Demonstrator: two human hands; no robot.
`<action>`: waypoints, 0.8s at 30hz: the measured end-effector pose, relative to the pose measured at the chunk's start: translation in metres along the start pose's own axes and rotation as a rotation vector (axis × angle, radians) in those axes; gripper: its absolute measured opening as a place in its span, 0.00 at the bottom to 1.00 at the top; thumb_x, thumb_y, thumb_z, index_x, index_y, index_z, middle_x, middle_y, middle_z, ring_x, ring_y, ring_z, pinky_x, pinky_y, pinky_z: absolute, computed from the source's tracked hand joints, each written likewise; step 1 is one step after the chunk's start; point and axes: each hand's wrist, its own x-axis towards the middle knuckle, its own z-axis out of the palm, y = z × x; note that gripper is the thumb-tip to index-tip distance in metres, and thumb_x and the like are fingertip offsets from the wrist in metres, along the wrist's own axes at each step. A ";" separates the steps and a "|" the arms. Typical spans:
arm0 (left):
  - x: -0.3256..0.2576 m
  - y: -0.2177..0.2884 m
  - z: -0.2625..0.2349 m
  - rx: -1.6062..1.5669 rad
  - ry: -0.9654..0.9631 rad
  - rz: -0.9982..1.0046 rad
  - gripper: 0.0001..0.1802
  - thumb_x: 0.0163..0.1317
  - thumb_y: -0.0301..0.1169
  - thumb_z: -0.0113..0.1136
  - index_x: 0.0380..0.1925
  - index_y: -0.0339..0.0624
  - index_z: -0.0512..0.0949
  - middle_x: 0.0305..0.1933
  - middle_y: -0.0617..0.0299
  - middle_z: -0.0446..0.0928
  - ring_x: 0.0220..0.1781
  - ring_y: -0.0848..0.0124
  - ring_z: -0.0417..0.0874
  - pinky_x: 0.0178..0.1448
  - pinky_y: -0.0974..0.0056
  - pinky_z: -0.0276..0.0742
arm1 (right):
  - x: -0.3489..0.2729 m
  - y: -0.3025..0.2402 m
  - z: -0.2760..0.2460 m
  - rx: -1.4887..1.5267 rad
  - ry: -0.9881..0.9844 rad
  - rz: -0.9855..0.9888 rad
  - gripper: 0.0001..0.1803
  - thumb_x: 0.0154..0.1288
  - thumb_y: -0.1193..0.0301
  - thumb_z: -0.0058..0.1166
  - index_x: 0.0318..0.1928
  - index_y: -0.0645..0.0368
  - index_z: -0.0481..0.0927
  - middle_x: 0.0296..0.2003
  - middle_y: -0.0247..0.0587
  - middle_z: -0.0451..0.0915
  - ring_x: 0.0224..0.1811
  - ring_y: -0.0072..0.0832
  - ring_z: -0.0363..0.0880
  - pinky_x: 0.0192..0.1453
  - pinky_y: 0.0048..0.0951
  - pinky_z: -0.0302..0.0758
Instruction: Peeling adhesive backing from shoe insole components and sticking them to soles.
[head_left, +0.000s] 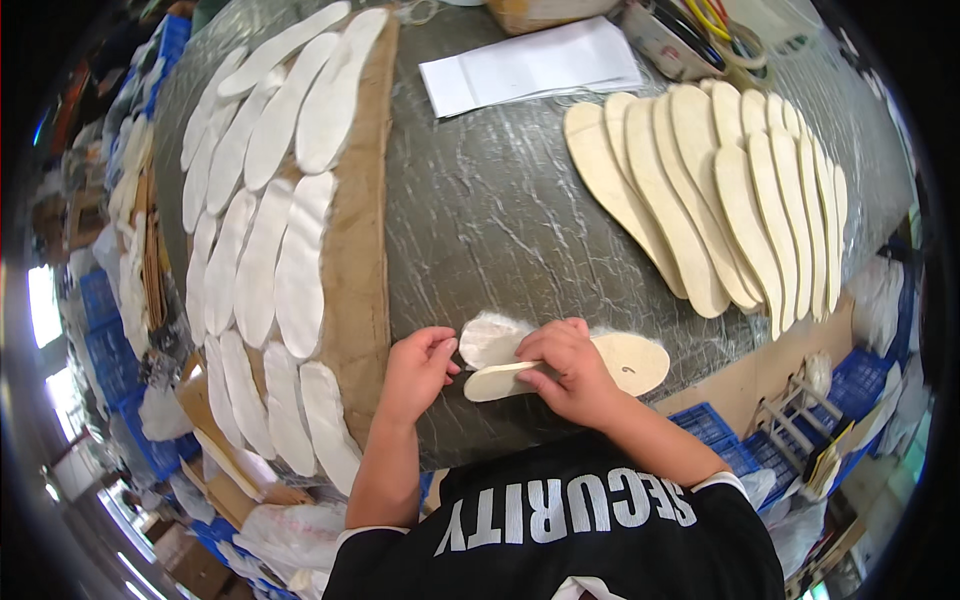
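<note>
My right hand (572, 372) grips a cream insole (497, 382) by its middle, fingers over the top and thumb near the lower edge. Behind it lies a fuzzy white insole-shaped piece (494, 340), partly covered by that hand. A rounded cream insole end (632, 363) with a small dark mark sticks out to the right; whether it belongs to the gripped insole is hidden by my hand. Just left of the white piece is my left hand (416, 372), thumb and fingers curled together in a pinch. Anything between those fingertips is too small to make out.
Several white insoles (300, 270) lie in rows on a brown board (358, 220) at the left. Overlapping cream insoles (690, 190) fan out at the right. White paper (530, 68) and a bowl of tools (675, 42) stand at the far side of the film-covered table (470, 200).
</note>
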 end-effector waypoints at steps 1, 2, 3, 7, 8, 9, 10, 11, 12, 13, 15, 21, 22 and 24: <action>-0.001 -0.001 0.002 -0.022 0.016 -0.001 0.13 0.64 0.27 0.58 0.45 0.30 0.77 0.32 0.57 0.80 0.27 0.75 0.80 0.30 0.71 0.77 | -0.001 0.000 -0.001 0.020 0.000 0.031 0.09 0.52 0.73 0.64 0.35 0.54 0.78 0.32 0.34 0.77 0.37 0.33 0.74 0.48 0.36 0.60; -0.001 0.000 0.004 -0.013 0.024 0.007 0.13 0.64 0.27 0.58 0.44 0.30 0.77 0.31 0.57 0.80 0.27 0.75 0.79 0.30 0.70 0.77 | -0.002 -0.001 -0.002 0.039 -0.001 0.063 0.09 0.53 0.74 0.63 0.35 0.54 0.78 0.31 0.34 0.77 0.36 0.33 0.74 0.49 0.36 0.60; 0.000 0.000 0.005 -0.003 0.033 0.014 0.12 0.63 0.28 0.59 0.43 0.29 0.78 0.31 0.57 0.80 0.26 0.75 0.79 0.30 0.70 0.77 | -0.001 -0.002 -0.002 0.058 -0.001 0.095 0.09 0.54 0.74 0.63 0.35 0.55 0.78 0.30 0.34 0.78 0.35 0.33 0.75 0.50 0.35 0.60; 0.002 -0.007 0.009 -0.003 0.001 0.033 0.08 0.62 0.27 0.60 0.35 0.31 0.78 0.28 0.59 0.79 0.23 0.76 0.77 0.28 0.70 0.73 | 0.008 -0.014 -0.006 0.043 -0.026 0.137 0.06 0.57 0.72 0.61 0.36 0.55 0.79 0.31 0.35 0.80 0.34 0.32 0.74 0.51 0.35 0.59; 0.006 -0.020 0.011 0.008 0.009 0.106 0.07 0.62 0.27 0.58 0.33 0.32 0.78 0.27 0.60 0.78 0.22 0.75 0.76 0.27 0.69 0.72 | 0.009 -0.014 -0.006 0.036 -0.045 0.128 0.06 0.57 0.72 0.61 0.36 0.55 0.79 0.31 0.35 0.80 0.34 0.32 0.74 0.51 0.35 0.59; 0.007 -0.026 0.012 -0.007 0.018 0.106 0.07 0.62 0.27 0.58 0.33 0.32 0.78 0.27 0.60 0.78 0.22 0.75 0.76 0.27 0.69 0.72 | 0.008 -0.012 -0.005 0.039 -0.037 0.165 0.06 0.58 0.71 0.61 0.36 0.55 0.79 0.31 0.35 0.80 0.35 0.31 0.74 0.52 0.35 0.59; 0.008 -0.031 0.014 0.045 0.047 0.202 0.06 0.62 0.26 0.58 0.33 0.33 0.78 0.27 0.58 0.78 0.23 0.73 0.77 0.28 0.68 0.73 | 0.007 -0.011 -0.005 0.042 -0.029 0.202 0.06 0.59 0.70 0.61 0.36 0.55 0.80 0.31 0.35 0.80 0.35 0.31 0.74 0.52 0.34 0.59; 0.008 -0.035 0.015 0.099 0.078 0.298 0.06 0.62 0.26 0.58 0.33 0.33 0.78 0.27 0.57 0.78 0.24 0.71 0.78 0.30 0.67 0.74 | 0.006 -0.010 -0.004 0.037 -0.042 0.197 0.06 0.59 0.70 0.61 0.36 0.55 0.80 0.31 0.35 0.80 0.35 0.31 0.74 0.52 0.34 0.59; 0.006 -0.029 0.018 0.087 0.080 0.296 0.06 0.62 0.26 0.58 0.33 0.33 0.78 0.27 0.57 0.78 0.24 0.71 0.78 0.30 0.67 0.74 | 0.005 -0.009 -0.005 0.047 -0.022 0.221 0.06 0.59 0.70 0.61 0.36 0.56 0.80 0.32 0.35 0.80 0.36 0.31 0.74 0.53 0.34 0.59; 0.000 -0.017 0.018 0.002 0.079 0.212 0.07 0.62 0.27 0.58 0.33 0.33 0.78 0.28 0.58 0.78 0.25 0.72 0.78 0.31 0.67 0.74 | 0.004 -0.008 -0.005 0.059 0.000 0.242 0.06 0.59 0.69 0.60 0.36 0.56 0.80 0.32 0.35 0.80 0.37 0.32 0.74 0.53 0.34 0.59; -0.003 -0.012 0.022 -0.090 0.084 0.127 0.07 0.62 0.27 0.58 0.33 0.32 0.78 0.29 0.59 0.79 0.26 0.74 0.79 0.32 0.68 0.75 | 0.004 -0.007 -0.004 0.062 -0.006 0.247 0.07 0.60 0.69 0.60 0.36 0.56 0.80 0.32 0.36 0.80 0.37 0.32 0.73 0.53 0.34 0.60; -0.005 -0.013 0.027 0.318 0.208 0.344 0.07 0.59 0.26 0.59 0.34 0.34 0.77 0.34 0.51 0.79 0.35 0.62 0.81 0.41 0.62 0.76 | 0.000 0.001 -0.004 0.100 -0.006 0.318 0.07 0.60 0.69 0.60 0.37 0.57 0.79 0.33 0.36 0.79 0.39 0.32 0.72 0.52 0.33 0.62; -0.005 -0.013 0.027 0.319 0.212 0.353 0.06 0.59 0.26 0.59 0.34 0.34 0.77 0.33 0.52 0.78 0.34 0.63 0.81 0.40 0.62 0.75 | -0.001 0.002 -0.004 0.130 0.001 0.350 0.07 0.61 0.69 0.60 0.37 0.57 0.79 0.33 0.36 0.79 0.39 0.32 0.72 0.51 0.33 0.63; -0.006 -0.014 0.027 0.318 0.216 0.362 0.05 0.60 0.25 0.58 0.33 0.35 0.77 0.32 0.53 0.78 0.34 0.64 0.81 0.39 0.62 0.75 | -0.005 0.008 0.001 0.189 0.046 0.401 0.06 0.61 0.70 0.60 0.36 0.57 0.79 0.33 0.36 0.79 0.39 0.31 0.72 0.51 0.32 0.63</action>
